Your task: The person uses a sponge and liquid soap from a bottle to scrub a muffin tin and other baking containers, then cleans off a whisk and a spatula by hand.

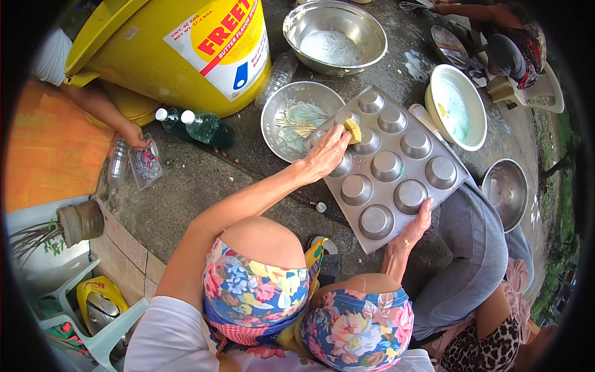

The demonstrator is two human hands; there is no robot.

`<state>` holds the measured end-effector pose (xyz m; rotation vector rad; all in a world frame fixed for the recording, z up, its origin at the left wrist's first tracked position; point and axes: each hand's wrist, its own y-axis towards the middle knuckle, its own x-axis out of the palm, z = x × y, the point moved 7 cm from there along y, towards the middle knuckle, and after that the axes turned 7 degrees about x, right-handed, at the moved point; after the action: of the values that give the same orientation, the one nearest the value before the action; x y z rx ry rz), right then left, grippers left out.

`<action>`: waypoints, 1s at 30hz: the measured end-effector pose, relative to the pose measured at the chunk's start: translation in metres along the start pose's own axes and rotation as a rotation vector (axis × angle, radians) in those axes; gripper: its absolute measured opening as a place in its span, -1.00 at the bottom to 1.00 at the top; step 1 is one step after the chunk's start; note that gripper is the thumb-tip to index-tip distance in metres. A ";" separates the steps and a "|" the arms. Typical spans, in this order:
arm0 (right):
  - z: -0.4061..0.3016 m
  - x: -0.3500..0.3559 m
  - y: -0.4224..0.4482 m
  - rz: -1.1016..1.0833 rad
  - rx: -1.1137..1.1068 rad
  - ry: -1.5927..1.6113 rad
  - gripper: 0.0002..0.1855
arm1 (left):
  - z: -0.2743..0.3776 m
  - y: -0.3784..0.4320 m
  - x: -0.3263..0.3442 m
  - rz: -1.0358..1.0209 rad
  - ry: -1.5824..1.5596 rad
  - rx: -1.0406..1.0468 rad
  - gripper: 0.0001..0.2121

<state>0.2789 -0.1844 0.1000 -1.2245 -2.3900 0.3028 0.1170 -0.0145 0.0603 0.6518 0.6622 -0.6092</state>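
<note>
A metal muffin pan (365, 162) is tilted in front of me, underside up, with its round cups standing out towards me. My right hand (413, 225) grips its lower right edge. In my left hand (330, 151) is a yellow sponge (353, 130), pressed against the pan among the upper left cups. A little greenish residue shows beside one middle cup. Partly behind the pan, on the left, a metal bowl (274, 118) holds several wire whisks (302, 118) and some greenish liquid.
A large yellow tub (153, 60) stands at upper left, near two capped green bottles (204, 128). Beyond are a metal basin (334, 18) and a pale basin (448, 83) of sudsy water. Other people sit close at right; another person's hand (135, 137) touches a plastic container (146, 169).
</note>
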 end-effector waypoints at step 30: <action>0.007 0.065 -0.003 -0.238 -0.018 -0.074 -0.64 | 0.061 0.050 -0.040 0.118 -0.024 0.042 -0.85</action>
<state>0.2405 -0.1336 0.1131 -0.9377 -2.5747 0.2558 0.1472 -0.0139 0.1433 0.7171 0.5851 -0.5215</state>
